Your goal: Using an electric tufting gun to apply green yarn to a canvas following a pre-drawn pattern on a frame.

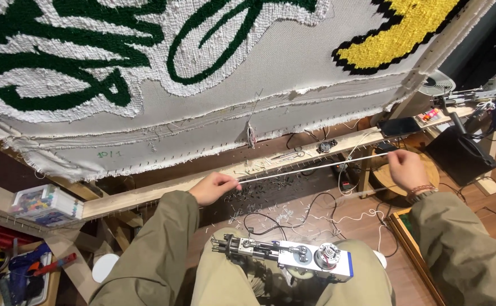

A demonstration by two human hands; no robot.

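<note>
Nearest, a tufting gun (285,256) lies across the lap, muzzle toward 9 o'clock; its underside is hidden. Left hand (214,187) and right hand (407,168) each pinch one end of a thin white strand (313,168), pulled taut, long axis from 8 to 2 o'clock; fingertip contact is hard to discern. Beyond, a wooden frame rail (163,190) carries the tufted cloth (270,62), cropped at 12 o'clock, over wood floor (338,218)

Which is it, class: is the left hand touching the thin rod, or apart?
Touching. The head view shows the left hand pinching one end of the rod.
</note>
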